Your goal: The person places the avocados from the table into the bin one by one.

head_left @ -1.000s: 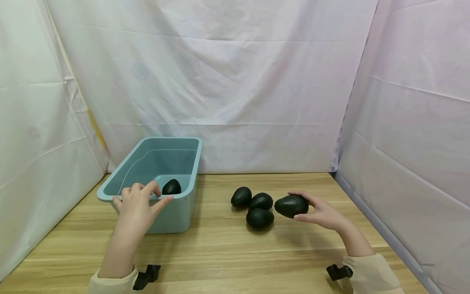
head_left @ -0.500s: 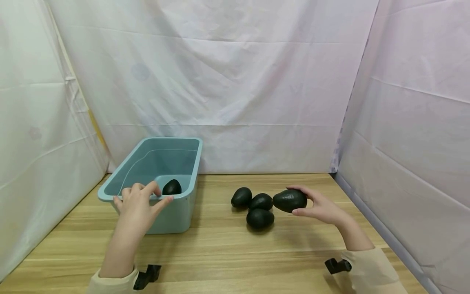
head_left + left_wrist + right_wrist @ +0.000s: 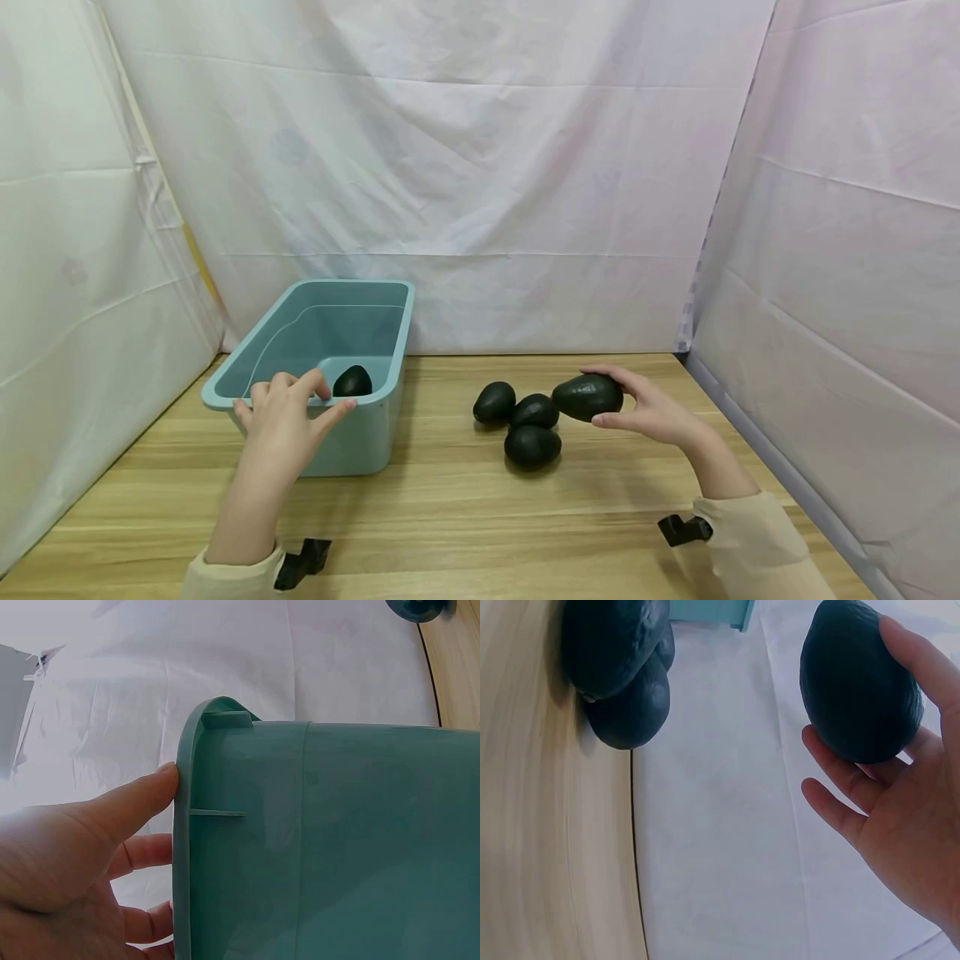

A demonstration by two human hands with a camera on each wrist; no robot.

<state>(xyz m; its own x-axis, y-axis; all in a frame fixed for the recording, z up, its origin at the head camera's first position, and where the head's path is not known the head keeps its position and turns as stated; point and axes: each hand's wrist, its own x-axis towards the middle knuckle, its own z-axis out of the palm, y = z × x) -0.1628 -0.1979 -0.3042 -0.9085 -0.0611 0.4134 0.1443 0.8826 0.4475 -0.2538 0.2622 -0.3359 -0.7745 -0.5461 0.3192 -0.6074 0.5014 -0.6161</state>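
My right hand [image 3: 656, 414] holds a dark green avocado [image 3: 587, 397] between thumb and fingers, raised above the table. In the right wrist view the avocado [image 3: 859, 682] is upright, the thumb on one side and fingers behind. Just left of it, three avocados lie clustered on the wood: a left one [image 3: 494, 402], a middle one [image 3: 535, 411] and a front one [image 3: 532, 447]. My left hand [image 3: 281, 429] grips the near rim of a blue-green plastic bin [image 3: 375, 442], thumb against the edge in the left wrist view. One avocado [image 3: 352, 382] lies inside the bin.
The wooden table [image 3: 465, 533] is enclosed by white cloth at the back [image 3: 480, 192] and both sides. A grey strip [image 3: 780, 467] follows the right table edge. Black mounts sit at both wrists, such as the right wrist mount [image 3: 684, 530].
My right hand has lifted the avocado slightly and moved it a little to the left, toward the cluster. The left hand and the bin stay essentially in place.
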